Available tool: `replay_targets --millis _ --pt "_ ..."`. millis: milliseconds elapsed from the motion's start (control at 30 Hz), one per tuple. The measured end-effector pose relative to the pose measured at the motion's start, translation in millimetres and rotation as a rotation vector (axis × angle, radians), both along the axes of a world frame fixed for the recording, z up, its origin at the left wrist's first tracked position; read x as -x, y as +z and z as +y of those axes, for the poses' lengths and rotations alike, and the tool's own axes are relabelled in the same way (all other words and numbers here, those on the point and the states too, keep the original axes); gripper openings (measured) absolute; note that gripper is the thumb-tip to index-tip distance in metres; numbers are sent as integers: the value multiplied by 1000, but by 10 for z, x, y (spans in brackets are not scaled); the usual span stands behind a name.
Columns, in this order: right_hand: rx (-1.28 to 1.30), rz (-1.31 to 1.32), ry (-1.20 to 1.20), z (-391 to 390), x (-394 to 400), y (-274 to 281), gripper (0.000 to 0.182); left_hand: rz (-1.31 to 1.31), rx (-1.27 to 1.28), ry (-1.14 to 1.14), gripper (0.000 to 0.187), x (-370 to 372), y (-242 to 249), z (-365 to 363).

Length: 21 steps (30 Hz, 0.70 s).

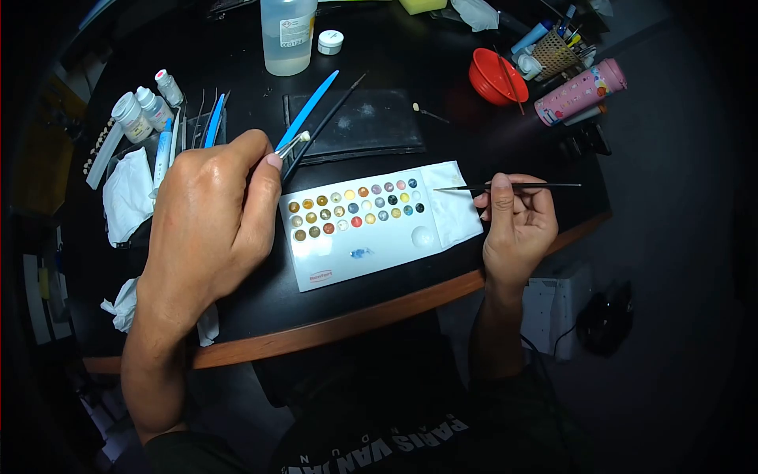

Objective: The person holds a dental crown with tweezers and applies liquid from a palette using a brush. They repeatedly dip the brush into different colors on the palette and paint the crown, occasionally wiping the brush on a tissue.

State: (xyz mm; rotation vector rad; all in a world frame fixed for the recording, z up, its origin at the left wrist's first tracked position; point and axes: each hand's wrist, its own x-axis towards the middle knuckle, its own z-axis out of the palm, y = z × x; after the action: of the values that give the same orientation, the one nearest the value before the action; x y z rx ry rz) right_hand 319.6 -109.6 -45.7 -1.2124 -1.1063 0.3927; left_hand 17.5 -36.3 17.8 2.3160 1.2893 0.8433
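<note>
My left hand (217, 201) is closed on metal tweezers (292, 145), most of which it hides. At their tip sits a small cream tooth-shaped piece (305, 137), like a dental crown. To the right, my right hand (517, 225) pinches a thin dark paintbrush (545, 186), held nearly level. Its pale bristle tip points left, over or against a folded white tissue (458, 217); contact cannot be told. Between the hands lies a white palette (324, 261) with rows of coloured wells and a blue smear (362, 253) on its lower part.
A black slab (371, 122) lies behind the palette, with a blue-handled tool (316, 103) by it. Farther back stand a clear bottle (287, 39), a red bowl (493, 79) and a pink flask (580, 92). Small bottles (132, 117) and a white cloth (128, 197) are left.
</note>
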Motion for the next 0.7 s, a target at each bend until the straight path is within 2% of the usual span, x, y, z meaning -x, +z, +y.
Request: replay_targets --millis 700 --pt "-5 -64 -130 21 -64 -2 24 -17 -3 -7 27 3 -29 16"
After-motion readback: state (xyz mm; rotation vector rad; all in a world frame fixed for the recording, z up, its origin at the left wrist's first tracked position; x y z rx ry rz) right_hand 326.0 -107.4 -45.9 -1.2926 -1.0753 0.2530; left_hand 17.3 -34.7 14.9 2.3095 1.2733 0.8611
